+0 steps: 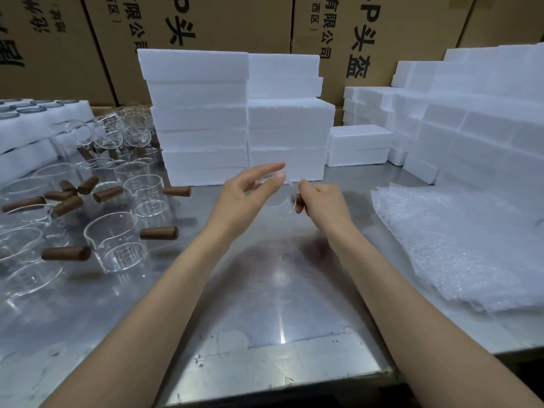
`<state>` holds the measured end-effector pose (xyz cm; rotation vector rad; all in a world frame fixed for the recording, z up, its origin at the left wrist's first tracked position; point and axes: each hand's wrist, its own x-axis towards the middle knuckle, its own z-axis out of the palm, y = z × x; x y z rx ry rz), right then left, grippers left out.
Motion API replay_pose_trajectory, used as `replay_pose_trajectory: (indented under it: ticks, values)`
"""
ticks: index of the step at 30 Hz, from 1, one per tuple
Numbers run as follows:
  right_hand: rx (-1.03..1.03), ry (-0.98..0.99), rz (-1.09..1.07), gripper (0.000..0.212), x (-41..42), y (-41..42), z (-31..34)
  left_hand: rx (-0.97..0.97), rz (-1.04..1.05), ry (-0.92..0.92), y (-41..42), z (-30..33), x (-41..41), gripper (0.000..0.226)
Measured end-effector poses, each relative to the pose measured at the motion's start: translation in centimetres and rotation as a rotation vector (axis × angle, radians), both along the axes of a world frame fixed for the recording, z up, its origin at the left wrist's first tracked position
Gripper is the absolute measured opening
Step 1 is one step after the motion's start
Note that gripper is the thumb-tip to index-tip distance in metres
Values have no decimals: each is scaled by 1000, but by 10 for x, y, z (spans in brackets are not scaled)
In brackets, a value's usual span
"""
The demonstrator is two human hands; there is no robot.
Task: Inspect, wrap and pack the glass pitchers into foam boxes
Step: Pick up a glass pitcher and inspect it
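While held up over the steel table (279, 290), a clear glass pitcher (279, 195) is pinched at its rim by the left hand (247, 192); its brown wooden handle (299, 200), pointing right, is gripped by the right hand (321, 201).

The bench (265, 290) is brushed metal, scuffed and glossy with glare; the pitchers (117, 242) are clear smooth glass with matt brown wooden handles (159, 232); foam boxes (200, 119) look white, grainy; bubble wrap (459, 245) is translucent dimpled plastic; cartons (235, 22) are matt cardboard
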<state>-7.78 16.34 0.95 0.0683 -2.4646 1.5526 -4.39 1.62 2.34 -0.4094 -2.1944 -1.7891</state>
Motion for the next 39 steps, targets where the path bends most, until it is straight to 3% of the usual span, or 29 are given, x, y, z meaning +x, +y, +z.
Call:
replay_pose_trajectory:
  ticks: [4, 13, 19, 28, 34, 39]
  values:
    - [-40, -43, -5, 50, 1, 1, 2, 82, -180, -154, -13, 4, -6, 21]
    - [-213, -299, 86, 33, 3, 8, 7, 75, -479, -198, -31, 2, -8, 49]
    - [-255, -366, 121, 29, 5, 10, 7, 25, -393, -118, -26, 2, -5, 59]
    - [-262, -352, 87, 46, 5, 9, 5, -55, -247, -15, -14, 5, 3, 70]
    - [-239, -299, 23, 54, 4, 5, 4, -154, -55, 104, -2, -1, 7, 59]
    - [-123, -147, -33, 54, 5, -4, 2, -55, 121, 104, 11, -9, 6, 58]
